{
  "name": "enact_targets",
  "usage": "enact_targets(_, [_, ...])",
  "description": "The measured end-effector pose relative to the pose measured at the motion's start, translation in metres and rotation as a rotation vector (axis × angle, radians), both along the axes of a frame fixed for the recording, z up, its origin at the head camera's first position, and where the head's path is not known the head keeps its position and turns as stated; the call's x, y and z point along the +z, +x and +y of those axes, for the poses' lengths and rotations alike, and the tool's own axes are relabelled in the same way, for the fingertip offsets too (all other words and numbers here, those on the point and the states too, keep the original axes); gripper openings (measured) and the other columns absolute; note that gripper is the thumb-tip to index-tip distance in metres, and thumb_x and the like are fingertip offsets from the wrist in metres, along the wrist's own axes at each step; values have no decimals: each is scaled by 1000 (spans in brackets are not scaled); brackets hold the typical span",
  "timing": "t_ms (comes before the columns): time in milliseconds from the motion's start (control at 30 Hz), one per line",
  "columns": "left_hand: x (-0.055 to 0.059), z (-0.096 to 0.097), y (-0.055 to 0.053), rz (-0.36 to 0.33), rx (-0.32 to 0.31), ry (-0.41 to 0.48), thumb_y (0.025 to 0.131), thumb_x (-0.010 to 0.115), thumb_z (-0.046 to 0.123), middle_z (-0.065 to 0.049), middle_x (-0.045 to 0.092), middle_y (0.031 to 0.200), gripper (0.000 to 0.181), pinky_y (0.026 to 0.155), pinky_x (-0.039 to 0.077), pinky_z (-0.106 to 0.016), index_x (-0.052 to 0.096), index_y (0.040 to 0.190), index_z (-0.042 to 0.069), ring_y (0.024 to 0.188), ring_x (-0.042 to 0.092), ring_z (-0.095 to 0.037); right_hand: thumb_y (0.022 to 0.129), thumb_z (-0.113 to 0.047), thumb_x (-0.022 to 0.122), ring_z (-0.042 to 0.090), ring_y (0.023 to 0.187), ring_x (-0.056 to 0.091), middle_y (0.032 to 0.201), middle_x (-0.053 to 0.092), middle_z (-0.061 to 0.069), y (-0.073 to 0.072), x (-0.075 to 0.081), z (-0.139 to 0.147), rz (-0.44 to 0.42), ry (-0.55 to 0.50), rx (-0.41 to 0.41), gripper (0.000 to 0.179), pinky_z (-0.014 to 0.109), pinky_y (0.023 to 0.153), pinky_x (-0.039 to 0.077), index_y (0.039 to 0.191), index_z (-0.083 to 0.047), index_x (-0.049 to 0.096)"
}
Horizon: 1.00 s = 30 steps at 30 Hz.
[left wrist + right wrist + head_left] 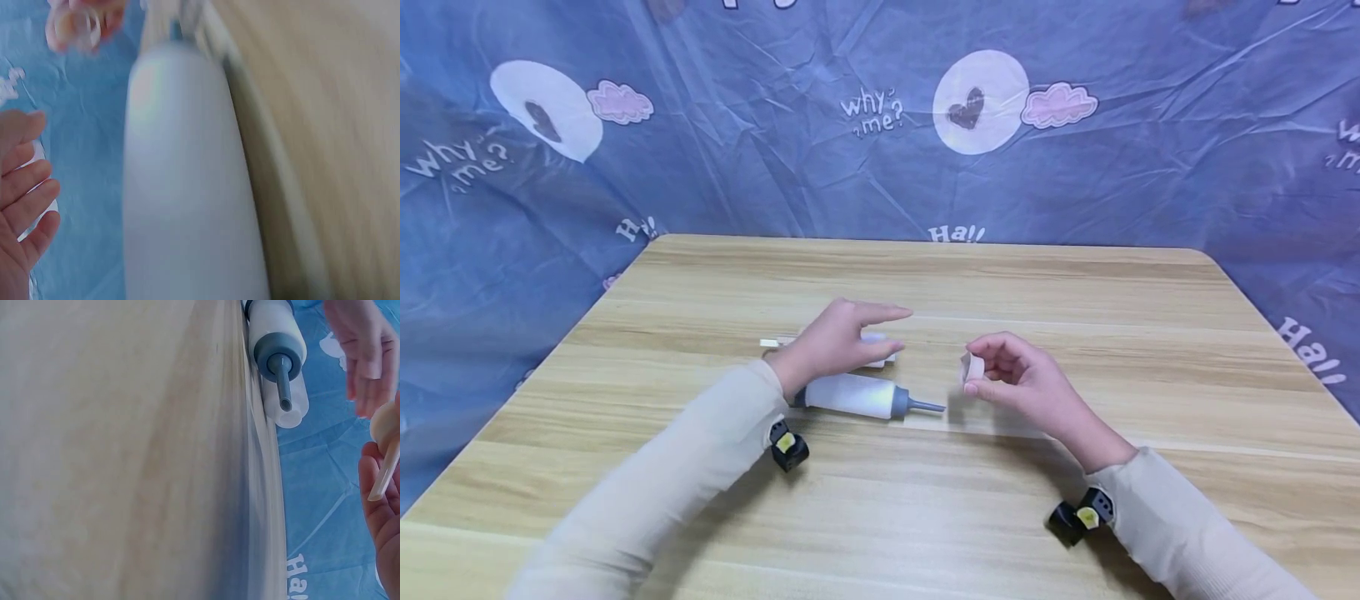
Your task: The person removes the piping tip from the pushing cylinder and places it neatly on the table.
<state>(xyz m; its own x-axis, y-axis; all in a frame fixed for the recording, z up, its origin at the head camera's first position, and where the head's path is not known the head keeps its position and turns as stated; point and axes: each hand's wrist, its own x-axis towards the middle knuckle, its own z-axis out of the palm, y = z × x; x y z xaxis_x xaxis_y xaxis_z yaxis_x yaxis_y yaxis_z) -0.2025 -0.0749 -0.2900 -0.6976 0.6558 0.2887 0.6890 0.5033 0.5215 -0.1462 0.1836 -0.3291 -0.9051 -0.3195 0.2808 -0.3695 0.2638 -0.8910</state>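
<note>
My right hand (1030, 387) pinches a small pale ring-shaped piece (974, 368) between thumb and fingers, above the table; its exact kind cannot be told. In the right wrist view that pale piece (382, 425) shows a round face and a narrow strip. Left of it lies a white cylinder (852, 394) with a dark grey collar and thin spout (928, 407) pointing right. My left hand (841, 340) hovers over a second whitish cylinder (880, 362), thumb and straight fingers spread apart, holding nothing. A white rod end (771, 342) emerges left of that hand, which hides what lies between.
All of it lies on a wood-grain table (880, 517). Behind the table's far edge hangs a wrinkled blue cloth (805, 167) with printed hearts, clouds and words. A small black camera (788, 446) sits on the left wrist, another black camera (1078, 518) on the right.
</note>
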Motion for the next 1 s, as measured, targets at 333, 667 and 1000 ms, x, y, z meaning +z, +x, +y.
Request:
enact_targets(333, [-12,35,28,-419,8,372,83,68,9,-16,62,119,38,83,51,-20,61,119,-1,102,64,-23,75,5,71,6,79,62,88,63,-9,1,3,-2,-44,-42,-16,36,19,70,53,105,10,53])
enact_targets(667, [-27,52,35,-658,102,567,84,67,12,-16,61,120,38,87,50,-25,61,119,-1,106,62,-17,74,5,72,6,79,63,86,64,-9,1,2,-2,-43,-52,-6,35,21,69,54,103,8,53])
enact_targets(1000, [-31,61,41,-790,117,689,84,66,5,-18,61,119,38,81,54,-29,59,120,-4,100,64,-20,76,-3,73,3,83,63,90,64,-16,3,3,-3,-33,-12,-95,34,20,71,53,105,6,60])
